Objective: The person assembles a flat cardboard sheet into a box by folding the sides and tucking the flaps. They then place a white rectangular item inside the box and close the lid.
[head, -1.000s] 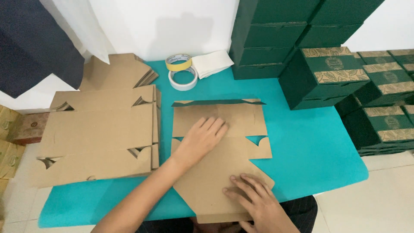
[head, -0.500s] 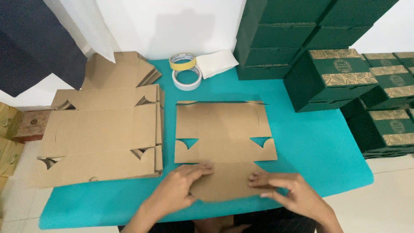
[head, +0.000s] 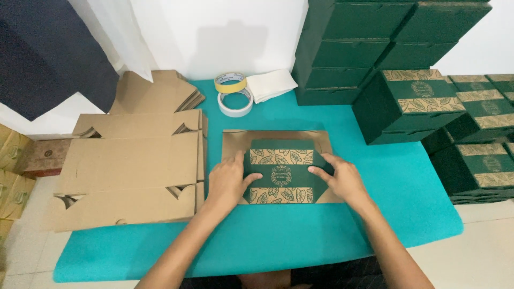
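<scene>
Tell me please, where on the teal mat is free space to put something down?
Bare teal mat lies in front of the folded box blank, and to its right, up to the stacked green boxes. Crowded: the flat cardboard stack on the left, the tape rolls behind. Left hand and right hand press the blank.

Tape rolls [head: 234, 93] behind box [head: 281, 171], cardboard stack [head: 128, 166] left.

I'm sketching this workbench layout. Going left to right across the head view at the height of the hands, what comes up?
Flat cardboard stack → left hand → green folded box → right hand → bare teal mat → stacked green boxes.
</scene>
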